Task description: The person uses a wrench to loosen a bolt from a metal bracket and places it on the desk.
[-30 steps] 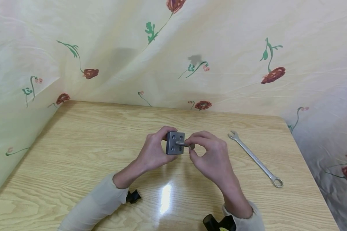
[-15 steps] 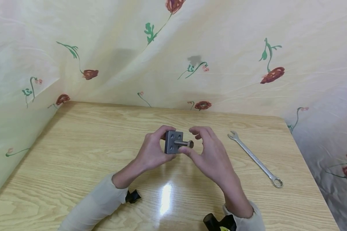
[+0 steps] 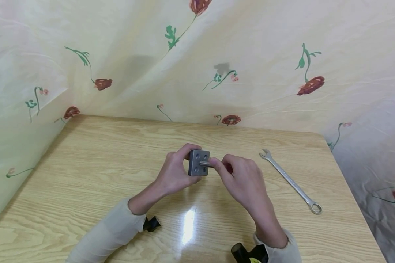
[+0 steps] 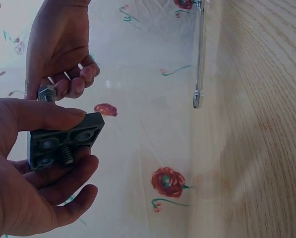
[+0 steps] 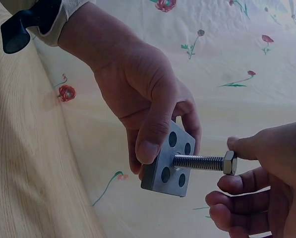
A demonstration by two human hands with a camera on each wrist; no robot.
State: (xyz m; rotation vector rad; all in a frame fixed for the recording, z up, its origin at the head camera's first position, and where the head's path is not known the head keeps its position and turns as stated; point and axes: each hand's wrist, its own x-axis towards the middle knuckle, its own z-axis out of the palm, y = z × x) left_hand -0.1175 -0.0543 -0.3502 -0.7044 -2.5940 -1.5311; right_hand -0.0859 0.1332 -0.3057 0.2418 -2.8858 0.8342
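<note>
My left hand [image 3: 176, 170] grips a small grey metal block [image 3: 197, 163] by its edges, thumb on one side and fingers on the other. Several round holes pierce its face. Through the block's middle runs a hex bolt [image 5: 200, 162]; its threaded tip shows on the far side in the left wrist view. A long stretch of thread and the hex head stand out from the near face. At the bolt head, my right hand [image 3: 245, 179] pinches with thumb and index finger; the other fingers are curled below, as the right wrist view shows.
A combination wrench [image 3: 291, 181] lies slantwise on the wooden table [image 3: 102, 157], right of my hands. Flower-patterned cloth [image 3: 135, 73] hangs behind the table and at its sides. Black camera mounts [image 3: 250, 254] sit at both wrists.
My right fingers first pinched the bolt head, then spread apart from it, and now thumb and fingers are back on it. The left hand and block have hardly moved.
</note>
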